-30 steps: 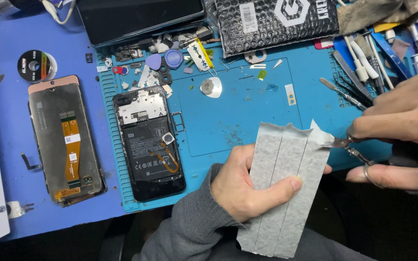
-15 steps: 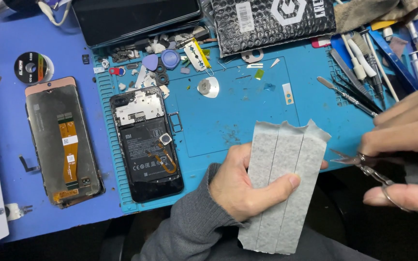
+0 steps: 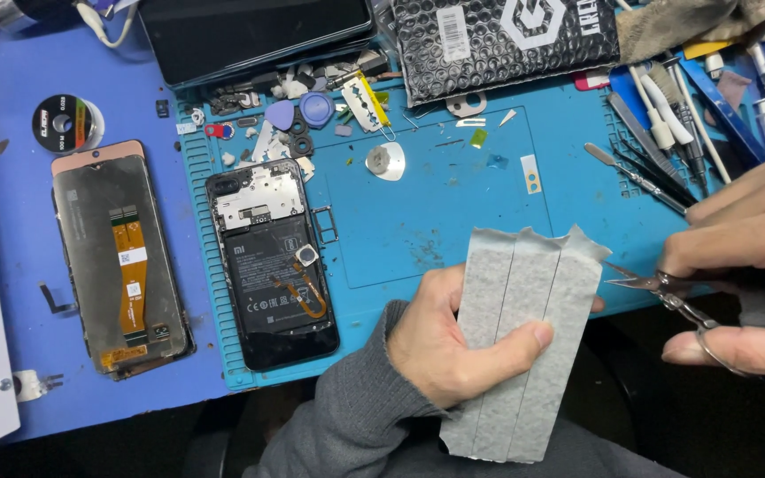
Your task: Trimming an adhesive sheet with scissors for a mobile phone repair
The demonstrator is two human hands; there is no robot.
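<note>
Head view: left hand (image 3: 440,341) clamped on grey foam strip sheet (image 3: 524,341), held upright over near edge of blue mat (image 3: 453,204). Right hand (image 3: 741,265) closed on small scissors (image 3: 666,288), tips just beside sheet's right edge. Opened phone (image 3: 272,265) on mat, left; loose screen panel (image 3: 121,257) on table (image 3: 11,186).

Grey strip sheet (image 3: 524,336) in left hand (image 3: 449,341), scissors (image 3: 666,292) in right hand (image 3: 745,265).
</note>
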